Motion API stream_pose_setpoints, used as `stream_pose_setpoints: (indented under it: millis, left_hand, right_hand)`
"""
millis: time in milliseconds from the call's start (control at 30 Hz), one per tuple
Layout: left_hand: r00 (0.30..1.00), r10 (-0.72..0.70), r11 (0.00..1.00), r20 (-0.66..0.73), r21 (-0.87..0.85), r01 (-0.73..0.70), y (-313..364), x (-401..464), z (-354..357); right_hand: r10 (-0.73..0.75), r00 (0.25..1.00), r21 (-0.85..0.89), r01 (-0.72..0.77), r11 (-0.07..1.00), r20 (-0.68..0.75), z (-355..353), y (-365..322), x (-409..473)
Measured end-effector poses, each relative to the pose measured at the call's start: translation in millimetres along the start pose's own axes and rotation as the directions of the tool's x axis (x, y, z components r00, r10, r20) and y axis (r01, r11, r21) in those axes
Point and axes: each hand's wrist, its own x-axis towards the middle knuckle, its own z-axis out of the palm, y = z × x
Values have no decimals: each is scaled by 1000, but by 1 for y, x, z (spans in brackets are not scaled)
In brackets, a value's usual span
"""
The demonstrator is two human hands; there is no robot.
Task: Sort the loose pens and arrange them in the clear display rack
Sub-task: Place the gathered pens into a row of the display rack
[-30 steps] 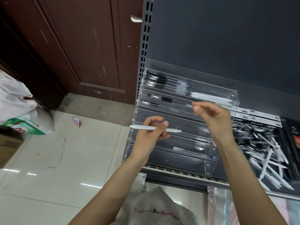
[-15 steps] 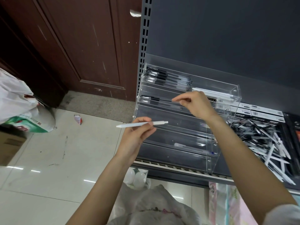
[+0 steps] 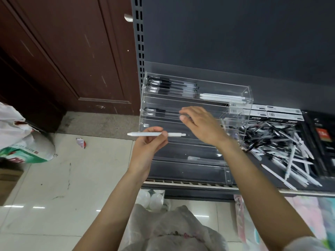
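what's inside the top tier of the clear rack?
Top tier of the clear rack: black pens bunched at its left end, white pens at its right. Nothing covers it; exact counts unclear.

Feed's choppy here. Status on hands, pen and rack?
Left hand pinching white pen, level, before the rack. Right hand open at second tier, beside a black pen. Nothing blocking.

Landmark = clear display rack point(image 3: 195, 124), transparent acrylic. Top tier inside it: black-and-clear pens point(image 3: 172, 86) left, white pens point(image 3: 223, 97) right. White pen point(image 3: 155, 134) in front of rack. Loose pile point(image 3: 282, 147) right of rack: mixed black, white, clear. Panel point(image 3: 235, 33) behind rack dark grey. Door point(image 3: 63, 51) left of rack reddish-brown. Floor tiles point(image 3: 54, 178) cream, glossy.
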Motion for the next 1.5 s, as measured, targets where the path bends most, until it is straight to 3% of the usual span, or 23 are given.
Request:
stream_pose_setpoints:
  millis: [100, 167, 267, 433, 500, 567, 633, 700, 767, 933, 1233, 1400, 1500]
  left_hand:
    - [999, 36, 996, 1, 78, -36, 0, 0, 7]
    - [996, 83, 987, 15, 140, -84, 1, 0, 13]
    - [984, 156, 964, 84, 205, -170, 2, -2, 31]
    - [928, 252, 884, 276, 324, -337, 3, 1, 65]
    - [867, 328, 679, 374, 545, -492, 4, 15, 65]
    - [778, 428, 314, 461, 731, -606, 6, 33, 58]
    - [714, 470, 26, 518, 801, -598, 6, 51, 50]
    - [704, 453, -143, 546, 824, -548, 4, 63, 43]
    - [712, 422, -212, 561, 825, -524, 1, 70, 37]
    - [729, 369, -276, 577, 817, -507, -3, 73, 29]
    - [686, 411, -238, 600, 797, -555, 3, 77, 27]
    - [633, 501, -186, 590, 788, -587, 8, 68, 36]
    - [531, 623, -105, 574, 734, -671, 7, 54, 54]
  right_hand:
    - [-59, 972, 167, 98, 981, -226, -7, -3, -20]
    - [-86, 950, 264, 169, 950, -299, -15, -9, -41]
    - [-120, 931, 174, 189, 966, -346, -20, -16, -69]
    - [-45, 878, 141, 128, 982, -477, -38, 1, -88]
    - [46, 821, 146, 46, 988, -569, -54, 24, -90]
    - [123, 755, 112, -66, 992, -645, -73, 52, -86]
    - [154, 732, 49, -163, 985, -664, -88, 77, -73]
    - [127, 759, -23, -185, 983, -639, -97, 94, -52]
    - [64, 811, -116, -160, 980, -582, -98, 102, -29]
    - [72, 873, -180, -180, 967, -482, -94, 109, 4]
    - [124, 937, -205, -198, 959, -325, -92, 111, 11]
    - [87, 916, -163, -162, 973, -392, -88, 106, -1]
    - [91, 842, -27, -124, 992, -533, -87, 97, -36]
